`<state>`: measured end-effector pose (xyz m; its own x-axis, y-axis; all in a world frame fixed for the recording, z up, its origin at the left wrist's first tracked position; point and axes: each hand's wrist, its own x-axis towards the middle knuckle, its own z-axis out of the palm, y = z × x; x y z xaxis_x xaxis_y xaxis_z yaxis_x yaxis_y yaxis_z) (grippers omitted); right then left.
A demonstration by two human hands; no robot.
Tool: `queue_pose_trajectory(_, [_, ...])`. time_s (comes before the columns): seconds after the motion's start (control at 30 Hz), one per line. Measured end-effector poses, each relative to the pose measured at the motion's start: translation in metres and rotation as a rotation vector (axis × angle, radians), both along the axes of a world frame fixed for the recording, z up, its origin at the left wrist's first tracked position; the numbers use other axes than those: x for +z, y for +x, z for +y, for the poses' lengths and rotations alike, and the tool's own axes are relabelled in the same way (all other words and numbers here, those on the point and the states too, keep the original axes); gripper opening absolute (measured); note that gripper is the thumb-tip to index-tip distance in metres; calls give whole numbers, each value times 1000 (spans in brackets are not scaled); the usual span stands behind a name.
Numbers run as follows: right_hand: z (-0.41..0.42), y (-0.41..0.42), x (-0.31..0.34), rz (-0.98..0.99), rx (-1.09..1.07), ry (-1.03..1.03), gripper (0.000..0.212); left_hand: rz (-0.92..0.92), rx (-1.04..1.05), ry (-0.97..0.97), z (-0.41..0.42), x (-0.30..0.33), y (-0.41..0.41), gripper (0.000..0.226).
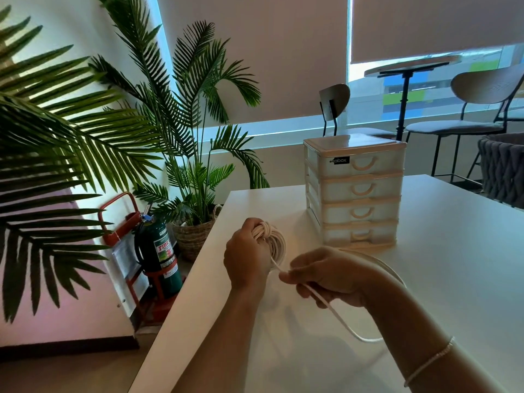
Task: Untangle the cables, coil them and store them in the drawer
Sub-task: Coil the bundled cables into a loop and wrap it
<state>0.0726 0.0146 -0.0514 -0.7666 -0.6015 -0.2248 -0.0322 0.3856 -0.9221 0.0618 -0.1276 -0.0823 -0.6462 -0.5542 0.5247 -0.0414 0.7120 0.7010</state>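
The white cable (334, 304) is mostly wound into a coil (273, 242), held just above the near-left part of the table (453, 251). The left hand (246, 256) grips that coil, fingers curled round the loops. The right hand (326, 276) pinches the free length close beside it, and the slack runs back under the wrist in a wide loop across the table toward the drawer unit (354, 191). All four drawers look closed. The loose loop could snag on the unit's base, or on itself, as it is drawn in. If the left grip slackens, the coil would likely spring open. A drawer still needs opening, which asks for a free hand.
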Motion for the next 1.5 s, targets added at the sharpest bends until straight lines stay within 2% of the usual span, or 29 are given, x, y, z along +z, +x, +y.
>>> queue_pose_trajectory(0.07, [6, -3, 4, 63, -10, -28, 15, -13, 5, -14, -1, -1, -1, 33])
queue_pose_trajectory(0.23, [14, -14, 8, 170, -136, -327, 23, -56, -66, -20, 7, -1, -2, 30])
queue_pose_trajectory(0.43, [21, -19, 9, 193, -248, -530, 24, -36, -204, 188, 12, 0, -5, 42])
queue_pose_trajectory(0.67, [20, -23, 5, 243, -372, -678, 26, -114, -410, 68, 14, 4, -3, 29])
queue_pose_trajectory(0.8, [21, -28, 2, 257, -443, -670, 27, -216, -581, 119, 20, 7, 0, 28])
queue_pose_trajectory(1.0, [19, -33, -3, 231, -559, -561, 30, -224, -734, 168, 23, 8, 4, 33])
queue_pose_trajectory(1.37, [17, -45, -16, 162, -691, -295, 32, -183, -741, 311, 31, 12, 12, 37])
queue_pose_trajectory(1.5, [16, -47, -22, 97, -649, -248, 32, -179, -741, 328, 31, 12, 13, 43])
